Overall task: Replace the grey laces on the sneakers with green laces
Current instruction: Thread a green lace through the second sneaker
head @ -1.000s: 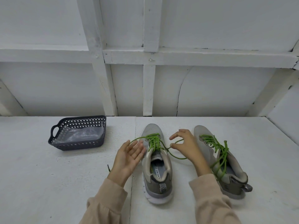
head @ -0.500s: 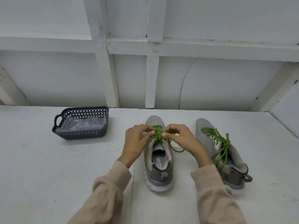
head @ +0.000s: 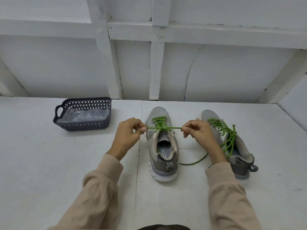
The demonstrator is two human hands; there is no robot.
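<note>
Two grey sneakers stand on the white table, toes pointing away. The left sneaker (head: 163,146) carries a green lace (head: 160,124) through its eyelets. My left hand (head: 129,133) pinches one end of that lace just left of the shoe. My right hand (head: 197,131) pinches the other end just right of it. The lace is stretched taut across the shoe's top between them, and its loose tail (head: 194,162) trails on the table. The right sneaker (head: 232,143) has its own green lace (head: 227,135) hanging loosely.
A dark perforated plastic basket (head: 83,125) with a clear plastic bag inside sits at the back left of the table. A white panelled wall rises behind the table's far edge.
My hands went from open beside the left sneaker to meeting over its laces. They have since pulled apart sideways, drawing the green lace tight.
</note>
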